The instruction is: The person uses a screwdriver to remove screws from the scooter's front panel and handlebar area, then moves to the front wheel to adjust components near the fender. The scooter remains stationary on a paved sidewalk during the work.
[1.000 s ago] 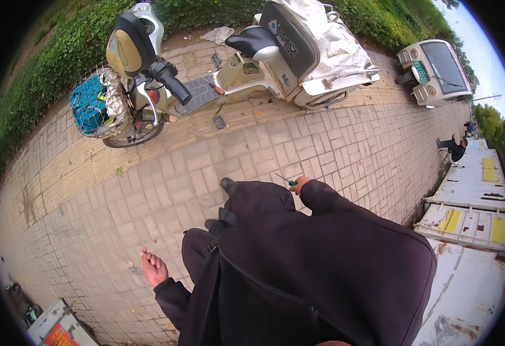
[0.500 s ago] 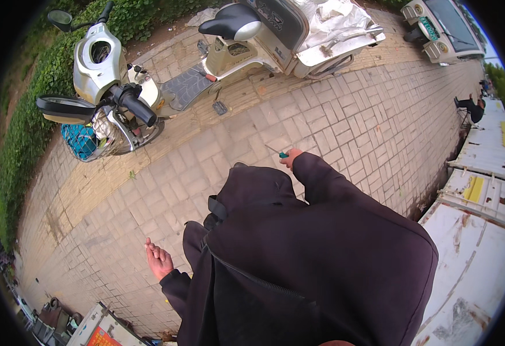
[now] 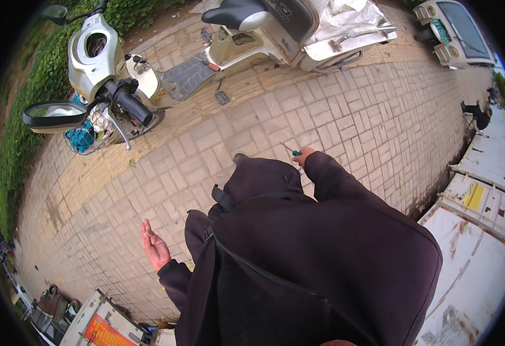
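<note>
A screwdriver with a green handle [image 3: 295, 153] and a thin shaft is closed in my right hand [image 3: 306, 156], in front of my dark jacket. Its shaft points up and to the left, over the paving and touching nothing. Low on the left, my left hand [image 3: 156, 250] hangs palm up with fingers stretched out and nothing in it. Ahead on the left stands a white electric scooter [image 3: 94, 74]. A dark opening [image 3: 96, 45] shows in its front panel, behind the black handlebar grip [image 3: 132, 108]. Neither hand touches the scooter.
The scooter's mirror [image 3: 53, 115] and brake lever stick out toward me. White sheeting [image 3: 344, 23] lies on its rear box. A green hedge [image 3: 27, 115] runs along the left. Rusty white metal boxes [image 3: 454, 277] line the right, with a seated person [image 3: 482, 117] beyond. A van [image 3: 457, 34] stands far right.
The fingers of my left hand have straightened from a loose curl. My right hand has shifted slightly right with the screwdriver. The scooter appears a little larger and its front sits farther left.
</note>
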The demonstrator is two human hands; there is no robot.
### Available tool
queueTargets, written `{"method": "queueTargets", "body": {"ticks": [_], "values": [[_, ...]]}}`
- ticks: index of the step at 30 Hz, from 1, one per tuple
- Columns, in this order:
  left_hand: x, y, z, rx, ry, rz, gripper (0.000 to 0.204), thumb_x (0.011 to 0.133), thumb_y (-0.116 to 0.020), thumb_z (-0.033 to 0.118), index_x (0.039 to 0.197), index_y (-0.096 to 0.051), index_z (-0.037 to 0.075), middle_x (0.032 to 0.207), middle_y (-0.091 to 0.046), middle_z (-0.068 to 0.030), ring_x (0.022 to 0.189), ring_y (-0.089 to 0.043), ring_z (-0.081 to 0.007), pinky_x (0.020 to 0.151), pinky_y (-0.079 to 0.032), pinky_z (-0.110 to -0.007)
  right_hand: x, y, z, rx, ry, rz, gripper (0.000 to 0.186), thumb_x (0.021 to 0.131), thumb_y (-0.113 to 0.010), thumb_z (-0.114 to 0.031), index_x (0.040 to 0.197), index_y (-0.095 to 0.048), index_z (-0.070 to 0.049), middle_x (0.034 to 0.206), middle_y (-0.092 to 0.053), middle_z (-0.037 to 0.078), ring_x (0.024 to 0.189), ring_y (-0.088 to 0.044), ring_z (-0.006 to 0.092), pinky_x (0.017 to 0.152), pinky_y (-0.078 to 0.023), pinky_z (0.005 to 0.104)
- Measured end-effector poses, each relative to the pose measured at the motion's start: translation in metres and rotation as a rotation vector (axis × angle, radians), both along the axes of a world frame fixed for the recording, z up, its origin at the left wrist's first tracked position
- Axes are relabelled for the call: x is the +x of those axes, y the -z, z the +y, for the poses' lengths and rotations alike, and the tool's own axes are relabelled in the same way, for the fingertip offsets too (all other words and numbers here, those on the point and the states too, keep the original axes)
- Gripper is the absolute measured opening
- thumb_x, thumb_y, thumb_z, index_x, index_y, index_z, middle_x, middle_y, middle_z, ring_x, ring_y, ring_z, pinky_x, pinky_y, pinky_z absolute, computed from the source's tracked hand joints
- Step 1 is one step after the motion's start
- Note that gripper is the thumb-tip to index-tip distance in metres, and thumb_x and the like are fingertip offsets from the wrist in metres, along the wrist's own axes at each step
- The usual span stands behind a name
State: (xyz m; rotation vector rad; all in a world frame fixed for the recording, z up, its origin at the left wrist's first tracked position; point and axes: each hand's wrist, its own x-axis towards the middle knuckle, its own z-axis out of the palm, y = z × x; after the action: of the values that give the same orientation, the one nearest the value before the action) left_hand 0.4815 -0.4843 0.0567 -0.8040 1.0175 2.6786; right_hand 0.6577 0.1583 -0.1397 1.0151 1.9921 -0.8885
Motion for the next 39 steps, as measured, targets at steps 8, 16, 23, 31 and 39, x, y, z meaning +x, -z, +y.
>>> {"method": "queueTargets", "body": {"ticks": [8, 16, 23, 31, 39], "values": [[0.01, 0.02, -0.019, 0.306, 0.144, 0.05, 0.028, 0.112, -0.048, 0.027, 0.114, -0.06, 0.002, 0.079, -0.055, -0.0004, 0.061, -0.049, -0.007, 0.048, -0.039, -0.022, -0.007, 0.001, 0.005, -0.002, 0.044, 0.042, 0.042, 0.085, -0.078, -0.032, 0.105, -0.075, 0.004, 0.075, -0.073, 0.012, 0.059, -0.07, 0.0209, 0.058, -0.056, 0.0359], [0.012, 0.032, -0.002, 0.076, -0.162, -0.393, 0.02, 0.109, -0.052, 0.017, 0.115, -0.059, 0.0, 0.085, -0.059, -0.0067, 0.071, -0.057, -0.0151, 0.058, -0.049, -0.028, 0.0, -0.01, 0.01, -0.031, 0.069, -0.009, 0.053, 0.079, -0.078, -0.046, 0.099, -0.077, 0.002, 0.08, -0.075, 0.017, 0.078, -0.074, 0.0302, 0.077, -0.058, 0.0422], [0.008, 0.015, 0.024, 0.222, -0.144, -0.241, 0.024, 0.11, -0.047, 0.01, 0.127, -0.056, -0.004, 0.094, -0.06, -0.0112, 0.075, -0.058, -0.0163, 0.061, -0.051, -0.026, -0.005, -0.011, 0.018, -0.102, 0.074, 0.04, 0.04, 0.089, -0.075, -0.031, 0.102, -0.071, 0.007, 0.073, -0.071, 0.012, 0.054, -0.065, 0.0191, 0.054, -0.053, 0.0362], [0.017, 0.014, 0.024, 0.169, 0.086, -0.028, 0.028, 0.11, -0.051, 0.025, 0.115, -0.063, 0.001, 0.088, -0.063, -0.0026, 0.068, -0.055, -0.0101, 0.051, -0.045, -0.025, -0.034, -0.027, 0.023, -0.137, 0.115, 0.042, 0.041, 0.089, -0.076, -0.032, 0.103, -0.071, 0.007, 0.072, -0.07, 0.011, 0.054, -0.065, 0.0188, 0.054, -0.053, 0.0357], [0.009, 0.033, 0.025, 0.058, -0.133, -0.225, 0.018, 0.106, -0.057, 0.009, 0.116, -0.063, -0.005, 0.101, -0.067, -0.0124, 0.089, -0.067, -0.021, 0.082, -0.06, -0.03, -0.061, -0.042, 0.023, -0.115, 0.164, 0.109, 0.034, 0.091, -0.073, -0.027, 0.101, -0.07, 0.005, 0.071, -0.067, 0.008, 0.05, -0.062, 0.0162, 0.047, -0.049, 0.0343]]}}
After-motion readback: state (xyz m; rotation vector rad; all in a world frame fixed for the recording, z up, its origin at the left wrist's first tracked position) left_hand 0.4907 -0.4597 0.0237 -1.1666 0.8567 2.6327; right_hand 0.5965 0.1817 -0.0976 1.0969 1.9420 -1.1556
